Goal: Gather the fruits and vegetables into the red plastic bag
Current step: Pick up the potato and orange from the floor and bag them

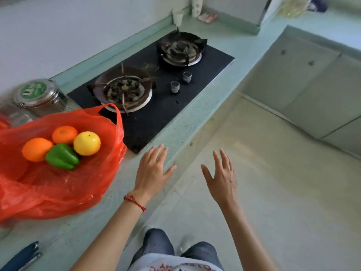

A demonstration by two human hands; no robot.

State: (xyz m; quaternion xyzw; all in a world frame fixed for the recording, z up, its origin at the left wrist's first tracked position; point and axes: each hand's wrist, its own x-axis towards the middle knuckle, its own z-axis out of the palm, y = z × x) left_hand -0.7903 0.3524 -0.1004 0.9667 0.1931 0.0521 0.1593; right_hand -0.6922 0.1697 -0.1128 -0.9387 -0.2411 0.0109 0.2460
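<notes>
Black gas stove (156,90) beside red plastic bag (58,182), steel jar (39,96) behind, left hand (152,169) and right hand (220,180) empty, fingers spread

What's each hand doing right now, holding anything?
Left hand: open, fingers straight, holding nothing, over the counter edge.
Right hand: open, fingers spread, holding nothing.

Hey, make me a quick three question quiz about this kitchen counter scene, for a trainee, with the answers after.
1. How many pieces of produce lie on the red plastic bag?
2. True or false: the left hand grips the green pepper.
3. Which sits nearest the stove: A the orange, B the yellow fruit, C the pepper?

Key: 1. Four. 2. False; both it and the right hand are open and hold nothing. 3. B.
</notes>
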